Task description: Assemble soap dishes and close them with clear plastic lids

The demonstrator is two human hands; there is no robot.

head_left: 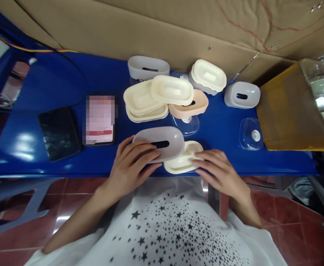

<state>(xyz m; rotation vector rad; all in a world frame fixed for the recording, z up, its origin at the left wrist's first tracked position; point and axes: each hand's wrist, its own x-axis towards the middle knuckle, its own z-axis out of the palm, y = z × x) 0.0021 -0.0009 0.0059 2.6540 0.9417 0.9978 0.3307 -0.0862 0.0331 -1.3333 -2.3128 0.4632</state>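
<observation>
**Two hands on one box at the desk's near edge**

We open at the grip: our left hand (pixel 131 164) is wrapped around the grey slotted shell (pixel 159 143), fingers spread over its near side and curled under the rim, so it is grasping that piece. At three o'clock of it our right hand (pixel 220 171) lies flat, fingers extended, fingertips resting on the cream tray (pixel 184 158); pressing rather than clenched, nothing enclosed. The grey shell overlaps the tray's left end, tilted over it, and the two parts are touching but not seated together, so we judge this pair only partly joined, with the fit not yet made.

Out toward twelve o'clock we see loose parts: a stack of cream trays (pixel 145 103), another cream tray (pixel 172 89) leaning on it, a peach shell (pixel 191 107), and a clear lid (pixel 186 123) just below it. Farther back sit a grey shell (pixel 148 67), a closed-looking grey and cream box (pixel 207 76), and another grey shell (pixel 242 95) at two o'clock. A second clear lid (pixel 251 133) lies at three o'clock, near a brown cardboard box (pixel 289 111). At nine o'clock, two phones (pixel 59 132) rest on the blue desk (pixel 220 125).
</observation>
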